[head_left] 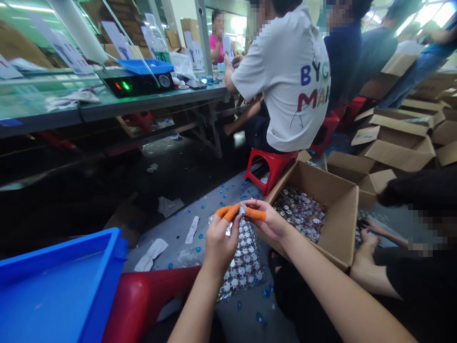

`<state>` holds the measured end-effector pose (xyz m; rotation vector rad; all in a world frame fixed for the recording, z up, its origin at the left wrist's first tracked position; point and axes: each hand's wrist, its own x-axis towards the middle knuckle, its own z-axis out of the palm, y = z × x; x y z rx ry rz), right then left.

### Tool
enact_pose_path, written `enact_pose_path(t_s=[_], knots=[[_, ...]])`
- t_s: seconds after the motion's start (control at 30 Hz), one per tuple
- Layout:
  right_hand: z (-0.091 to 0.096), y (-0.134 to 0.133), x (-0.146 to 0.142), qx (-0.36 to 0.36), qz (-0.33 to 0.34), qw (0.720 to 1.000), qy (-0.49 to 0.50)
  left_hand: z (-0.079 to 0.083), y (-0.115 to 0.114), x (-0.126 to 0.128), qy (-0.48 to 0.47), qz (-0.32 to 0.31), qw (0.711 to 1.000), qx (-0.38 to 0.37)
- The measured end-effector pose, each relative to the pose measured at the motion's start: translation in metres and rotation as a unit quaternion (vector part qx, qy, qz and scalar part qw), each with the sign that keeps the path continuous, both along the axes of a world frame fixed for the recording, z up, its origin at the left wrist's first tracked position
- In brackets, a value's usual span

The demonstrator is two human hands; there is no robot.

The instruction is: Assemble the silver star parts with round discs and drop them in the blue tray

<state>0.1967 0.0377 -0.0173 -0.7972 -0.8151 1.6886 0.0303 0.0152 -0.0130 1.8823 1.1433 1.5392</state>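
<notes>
"Head view, lower centre of the frame: what have the hands got?"

"A clear bag point(244, 267) of small round pieces. The left hand point(219, 240) and right hand point(272, 223) meet at its top edge, each grip pinching it between thumb and fingertips (orange cots point(255, 214) on them), and the bag hangs below, over the floor."

"And around them?"

"Just right of the right hand, an open box point(342, 228) with more of the pieces point(300, 212) loose inside. A blue bin point(60, 281) sits at lower left, a red stool point(143, 295) touching it."

"Further off?"

"At upper left, a worktop point(143, 102) with a scale point(139, 83). A person in a white shirt point(293, 81) sits at top centre, back turned."
</notes>
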Motion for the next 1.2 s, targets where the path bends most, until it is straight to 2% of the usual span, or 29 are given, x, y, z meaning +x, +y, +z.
enact_pose_path(t_s=[0.13,0.2,0.4,1.0,1.2], knots=[[0.002,-0.001,0.004,-0.001,0.012,1.000,0.005,-0.002,0.000,-0.002,0.075,-0.010,0.994,0.076],[0.002,-0.001,0.006,-0.010,0.014,1.000,0.010,-0.002,0.000,-0.003,0.099,-0.014,0.991,0.091],[-0.003,-0.002,0.009,-0.038,0.021,0.999,0.026,-0.002,-0.001,-0.002,0.111,-0.028,0.991,0.067],[-0.010,-0.005,0.001,-0.085,0.023,0.995,0.036,-0.005,-0.005,0.001,0.063,-0.014,0.998,0.012],[-0.012,-0.005,0.003,-0.099,0.027,0.994,0.031,-0.004,-0.006,0.002,0.074,-0.007,0.997,0.028]])
